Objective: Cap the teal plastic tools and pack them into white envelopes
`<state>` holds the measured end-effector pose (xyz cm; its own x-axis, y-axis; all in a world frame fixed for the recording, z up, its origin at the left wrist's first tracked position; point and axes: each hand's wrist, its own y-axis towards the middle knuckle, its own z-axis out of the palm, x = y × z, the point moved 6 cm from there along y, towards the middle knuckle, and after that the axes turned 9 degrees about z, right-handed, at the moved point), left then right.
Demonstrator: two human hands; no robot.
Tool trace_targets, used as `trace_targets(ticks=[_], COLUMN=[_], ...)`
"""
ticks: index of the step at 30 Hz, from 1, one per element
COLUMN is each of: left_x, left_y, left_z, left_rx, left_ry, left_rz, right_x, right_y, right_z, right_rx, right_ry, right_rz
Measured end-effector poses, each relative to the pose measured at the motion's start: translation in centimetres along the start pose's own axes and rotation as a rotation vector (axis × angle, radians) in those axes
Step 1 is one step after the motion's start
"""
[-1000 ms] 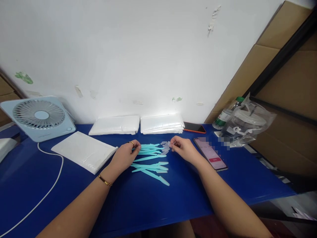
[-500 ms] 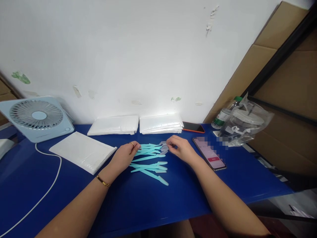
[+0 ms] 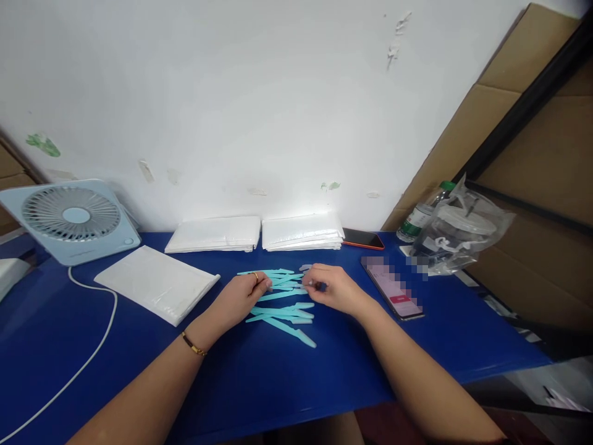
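Observation:
Several turquoise eyebrow razors [image 3: 287, 332] with pale, see-through capped ends lie loosely crossed on the blue table [image 3: 278, 395]. My left hand [image 3: 248, 292] is closed in a pinch at the left, handle ends of the upper razors. At their right, capped ends, my right hand [image 3: 331, 288] has its thumb and fingertips pinched on a razor. That razor seems to span the gap between both hands, low over the pile. The fingers partly hide which ones are gripped. The lower razors lie untouched in a fan nearer me.
Two stacks of white packets [image 3: 214, 233] stand against the wall, with another white packet [image 3: 157, 281] at left. A blue fan [image 3: 76, 215] with a cable is far left. A phone [image 3: 393, 290], an orange-edged phone [image 3: 364, 238], a bottle [image 3: 417, 219] and a bagged cup [image 3: 458, 235] are right.
Both hands have shifted: the left slightly right and down, the right slightly left and down, closing in on the upper razors. The upper razors have been rearranged a little; the lower ones stay put.

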<state>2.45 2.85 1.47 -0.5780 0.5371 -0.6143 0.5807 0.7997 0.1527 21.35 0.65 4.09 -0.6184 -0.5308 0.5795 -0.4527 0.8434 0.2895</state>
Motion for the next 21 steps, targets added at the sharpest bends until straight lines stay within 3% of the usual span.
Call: trace_targets(ticks=[3, 5, 10, 14, 21], left_x=[-0.7, -0.7, 0.6, 0.8, -0.1], left_y=[-0.1, -0.1, 0.1, 0.3, 0.2], left_z=[0.1, -0.3, -0.4, -0.1, -0.8], left_rx=[0.040, -0.004, -0.041, 0.002, -0.042], left_ry=[0.070, 0.163, 0.377, 0.420, 0.394], left_rz=[0.089, 0.127, 0.079, 0.070, 0.047], right_x=[-0.6, -1.3, -2.6, -2.9, -2.3], right_y=[-0.6, -0.8, -0.2, 0.0, 0.1], right_z=[0.1, 0.1, -0.5, 0.1, 1.3], right_rx=[0.134, 0.177, 0.086, 0.115, 0.104], right_ry=[0.073, 0.067, -0.087, -0.200, -0.374], right_rz=[0.088, 0.135, 0.135, 0.105, 0.025])
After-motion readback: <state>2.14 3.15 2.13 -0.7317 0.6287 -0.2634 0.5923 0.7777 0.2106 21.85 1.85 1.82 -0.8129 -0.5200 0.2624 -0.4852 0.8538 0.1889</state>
